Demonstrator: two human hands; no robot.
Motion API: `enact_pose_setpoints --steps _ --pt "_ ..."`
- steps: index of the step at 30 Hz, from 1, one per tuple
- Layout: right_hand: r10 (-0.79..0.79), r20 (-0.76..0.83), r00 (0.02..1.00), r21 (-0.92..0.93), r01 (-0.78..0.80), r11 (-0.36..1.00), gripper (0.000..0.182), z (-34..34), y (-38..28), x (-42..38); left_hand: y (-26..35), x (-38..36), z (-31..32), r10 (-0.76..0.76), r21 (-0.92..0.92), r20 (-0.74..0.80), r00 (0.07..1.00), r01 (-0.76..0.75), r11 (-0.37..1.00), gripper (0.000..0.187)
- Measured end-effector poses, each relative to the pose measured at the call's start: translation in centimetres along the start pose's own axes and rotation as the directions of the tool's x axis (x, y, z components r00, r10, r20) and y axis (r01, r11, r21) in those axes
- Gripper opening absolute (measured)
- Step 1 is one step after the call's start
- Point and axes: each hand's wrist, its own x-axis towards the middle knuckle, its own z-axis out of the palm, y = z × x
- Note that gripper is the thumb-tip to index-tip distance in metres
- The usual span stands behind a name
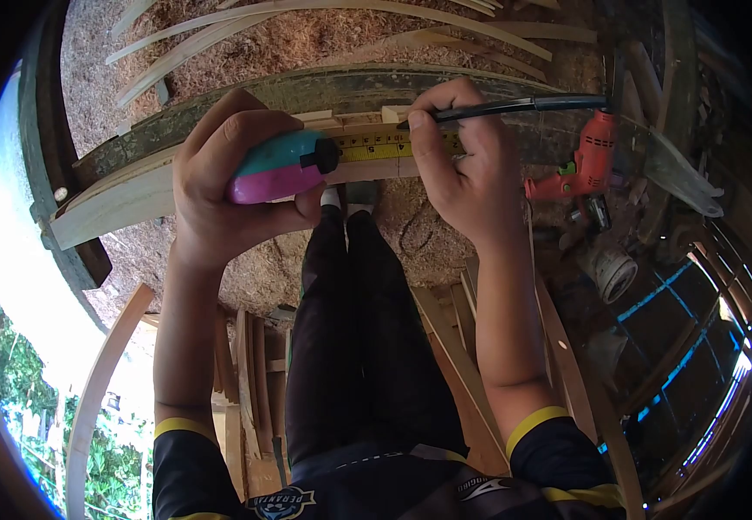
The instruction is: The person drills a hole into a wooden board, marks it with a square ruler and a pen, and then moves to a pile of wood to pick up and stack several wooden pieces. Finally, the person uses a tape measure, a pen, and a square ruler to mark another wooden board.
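My left hand (pixel 211 173) is wrapped round a teal and pink tape measure (pixel 276 166). Its yellow blade (pixel 367 150) stretches right along a pale wooden board (pixel 125 204). My right hand (pixel 467 156) pinches a slim black pen (pixel 506 106), whose tip points left and down at the blade's upper edge. Below the pen, the fingers of this hand cover the blade's far end. A small wood block (pixel 395 113) sits just above the pen tip. The board lies crosswise against a dark, weathered beam (pixel 298 89).
A red power drill (pixel 597 147) stands on the right, with a clear plastic bag (pixel 683 178) beyond it. Thin curved strips (pixel 341 10) lie over wood shavings (pixel 324 43) at the far side. Several planks (pixel 250 381) flank my legs, and a white container (pixel 612 273) lies at right.
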Motion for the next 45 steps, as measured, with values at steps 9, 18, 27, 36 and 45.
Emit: enact_pose_setpoints --steps 9,18,27,36,45 --pt "0.012 0.017 1.000 0.005 -0.012 1.000 0.006 0.19 -0.10 -0.07 0.01 0.01 0.06 0.011 0.002 -0.010 1.000 -0.011 1.000 0.049" --pt "0.034 -0.001 0.999 0.005 -0.034 0.999 0.008 0.24 0.07 -0.24 0.16 0.02 -0.07 -0.008 0.005 -0.004 1.000 0.008 1.000 0.049" --pt "-0.005 -0.057 0.998 0.001 0.005 1.000 0.010 0.14 0.42 -0.20 -0.08 -0.02 -0.02 0.005 -0.020 0.000 1.000 -0.005 1.000 0.051" --pt "-0.015 -0.063 0.998 0.000 0.015 1.000 0.010 0.33 0.46 -0.22 -0.15 0.00 0.05 0.019 -0.011 -0.006 1.000 -0.019 1.000 0.051" --pt "-0.011 -0.061 0.998 0.003 0.011 1.000 0.011 0.34 0.57 -0.19 -0.20 0.02 0.12 0.042 0.012 -0.014 0.999 -0.042 0.999 0.049"
